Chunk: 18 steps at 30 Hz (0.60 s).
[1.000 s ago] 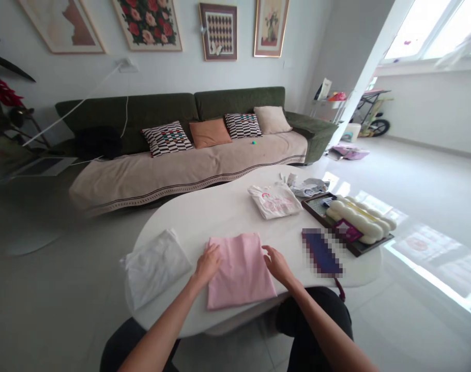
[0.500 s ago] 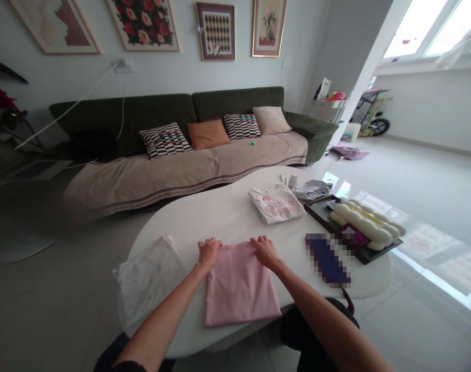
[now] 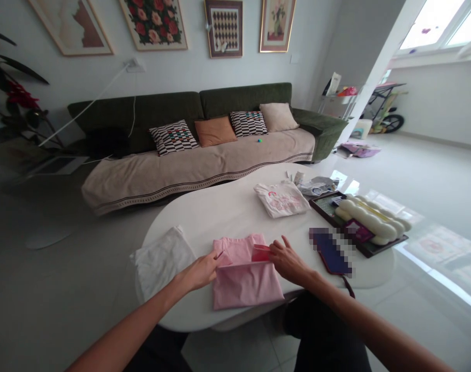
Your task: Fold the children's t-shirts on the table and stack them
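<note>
A folded pink garment [image 3: 246, 292] lies at the front edge of the white table, its upper layer turned down partway. My left hand [image 3: 204, 268] pinches the left end of this fold. At the other end, my right hand [image 3: 286, 259] grips the edge of the layer, with its index finger raised. Between the hands, the inner side of the cloth shows above the fold. A crumpled white cloth [image 3: 163, 261] is left of my left hand. Farther back lies a folded white shirt [image 3: 284, 200] with a pink print.
On the table's right side sits a dark tray [image 3: 328, 217] with a puffy cream-coloured object [image 3: 370, 217] on it. A dark blue item [image 3: 332, 253], partly pixelated, is nearer me. Crumpled plastic packaging [image 3: 318, 186] rests behind. A green sofa [image 3: 243, 98] stands beyond the table [image 3: 215, 201].
Both hands have come from the far edge of the pink garment toward me, drawing its upper layer down. The view has shifted slightly left.
</note>
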### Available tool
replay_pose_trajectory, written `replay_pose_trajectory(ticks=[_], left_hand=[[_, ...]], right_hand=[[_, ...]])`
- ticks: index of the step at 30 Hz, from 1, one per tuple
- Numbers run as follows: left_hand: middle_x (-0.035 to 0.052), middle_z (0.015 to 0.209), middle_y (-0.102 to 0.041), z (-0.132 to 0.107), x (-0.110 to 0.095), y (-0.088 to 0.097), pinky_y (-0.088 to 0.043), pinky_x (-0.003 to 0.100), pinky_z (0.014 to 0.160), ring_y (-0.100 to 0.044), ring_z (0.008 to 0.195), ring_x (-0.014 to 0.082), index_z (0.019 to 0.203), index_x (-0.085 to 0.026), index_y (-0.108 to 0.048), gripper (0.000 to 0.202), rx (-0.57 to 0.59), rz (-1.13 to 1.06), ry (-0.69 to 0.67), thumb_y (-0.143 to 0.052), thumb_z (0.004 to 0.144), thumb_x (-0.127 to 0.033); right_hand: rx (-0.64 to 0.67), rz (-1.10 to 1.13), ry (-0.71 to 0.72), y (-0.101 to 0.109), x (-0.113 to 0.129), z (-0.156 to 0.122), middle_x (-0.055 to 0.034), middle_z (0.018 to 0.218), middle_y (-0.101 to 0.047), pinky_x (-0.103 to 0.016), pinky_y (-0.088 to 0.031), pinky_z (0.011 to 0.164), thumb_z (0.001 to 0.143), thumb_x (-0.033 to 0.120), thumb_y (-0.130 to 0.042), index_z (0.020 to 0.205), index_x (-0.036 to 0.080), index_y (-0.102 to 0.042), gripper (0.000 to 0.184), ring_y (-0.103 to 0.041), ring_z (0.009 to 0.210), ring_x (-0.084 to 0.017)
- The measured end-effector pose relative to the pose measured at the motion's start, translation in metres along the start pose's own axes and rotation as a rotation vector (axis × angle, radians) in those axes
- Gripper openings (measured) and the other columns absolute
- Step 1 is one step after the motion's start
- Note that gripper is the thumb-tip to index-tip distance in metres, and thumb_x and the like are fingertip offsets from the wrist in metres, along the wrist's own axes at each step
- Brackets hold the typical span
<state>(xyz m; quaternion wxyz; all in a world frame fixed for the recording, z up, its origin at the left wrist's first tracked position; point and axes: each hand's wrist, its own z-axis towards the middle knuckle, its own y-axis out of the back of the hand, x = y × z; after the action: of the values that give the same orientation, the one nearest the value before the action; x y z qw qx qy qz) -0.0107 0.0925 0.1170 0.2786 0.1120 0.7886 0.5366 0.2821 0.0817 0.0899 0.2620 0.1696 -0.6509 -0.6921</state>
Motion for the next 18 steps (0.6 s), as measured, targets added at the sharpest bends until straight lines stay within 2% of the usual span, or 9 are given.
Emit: replay_pose_trajectory(ticks=[4, 6, 8, 11, 14, 16, 18], left_hand=[[0.0056, 0.090, -0.049, -0.030, 0.002, 0.000, -0.042, 0.024, 0.070, -0.053, 0.069, 0.0124, 0.076, -0.016, -0.063, 0.021, -0.051, 0.032, -0.015, -0.042, 0.079, -0.018], [0.0045, 0.092, -0.049, -0.046, 0.004, 0.008, -0.043, 0.023, 0.071, -0.054, 0.073, 0.0125, 0.080, -0.017, -0.062, 0.019, -0.089, -0.033, -0.021, -0.045, 0.079, -0.023], [0.0043, 0.095, -0.049, -0.064, 0.004, 0.022, -0.043, 0.023, 0.074, -0.054, 0.078, 0.0129, 0.080, -0.018, -0.061, 0.017, -0.133, -0.091, -0.029, -0.047, 0.080, -0.028], [0.0051, 0.112, -0.048, -0.094, 0.000, 0.056, -0.042, 0.026, 0.082, -0.052, 0.090, 0.0152, 0.075, -0.020, -0.062, 0.020, -0.245, -0.119, -0.044, -0.048, 0.081, -0.034], [0.0029, 0.123, -0.046, -0.123, -0.004, 0.095, -0.039, 0.030, 0.090, -0.045, 0.108, 0.0202, 0.069, -0.023, -0.062, 0.022, -0.417, -0.117, -0.067, -0.051, 0.078, -0.039], [0.0039, 0.112, -0.054, -0.132, -0.002, 0.115, -0.039, 0.031, 0.090, -0.046, 0.106, 0.0208, 0.068, -0.024, -0.061, 0.022, -0.521, -0.151, -0.063, -0.052, 0.077, -0.042], [0.0033, 0.089, -0.061, -0.125, 0.008, 0.125, -0.043, 0.026, 0.078, -0.053, 0.089, 0.0181, 0.070, -0.022, -0.060, 0.024, -0.571, -0.196, 0.000, -0.050, 0.078, -0.043]], right_hand=[[-0.021, 0.086, 0.031, 0.033, 0.007, -0.024, -0.0081, 0.114, -0.054, -0.052, -0.021, 0.100, 0.078, 0.010, -0.043, 0.077, 0.019, -0.061, 0.019, -0.038, 0.113, -0.025], [-0.022, 0.150, 0.082, 0.054, 0.010, -0.033, -0.0063, 0.125, -0.047, -0.046, -0.028, 0.098, 0.083, 0.017, -0.041, 0.079, 0.020, -0.060, 0.020, -0.032, 0.120, -0.025], [-0.038, 0.205, 0.131, 0.080, 0.014, -0.041, -0.0054, 0.127, -0.046, -0.041, -0.032, 0.097, 0.086, 0.022, -0.039, 0.082, 0.021, -0.060, 0.022, -0.030, 0.123, -0.023], [-0.090, 0.272, 0.169, 0.122, 0.021, -0.052, -0.0062, 0.104, -0.058, -0.037, -0.037, 0.093, 0.088, 0.028, -0.040, 0.083, 0.023, -0.060, 0.021, -0.040, 0.115, -0.021], [-0.181, 0.297, 0.136, 0.162, 0.018, -0.059, -0.0043, 0.075, -0.059, -0.031, -0.043, 0.078, 0.087, 0.032, -0.044, 0.079, 0.024, -0.060, 0.019, -0.054, 0.085, -0.018], [-0.217, 0.281, 0.080, 0.177, 0.007, -0.059, -0.0031, 0.073, -0.057, -0.028, -0.044, 0.067, 0.084, 0.035, -0.048, 0.078, 0.024, -0.060, 0.017, -0.055, 0.071, -0.015], [-0.179, 0.243, 0.056, 0.178, -0.012, -0.048, -0.0020, 0.073, -0.057, -0.024, -0.042, 0.059, 0.084, 0.036, -0.049, 0.079, 0.024, -0.060, 0.017, -0.054, 0.065, -0.013]])
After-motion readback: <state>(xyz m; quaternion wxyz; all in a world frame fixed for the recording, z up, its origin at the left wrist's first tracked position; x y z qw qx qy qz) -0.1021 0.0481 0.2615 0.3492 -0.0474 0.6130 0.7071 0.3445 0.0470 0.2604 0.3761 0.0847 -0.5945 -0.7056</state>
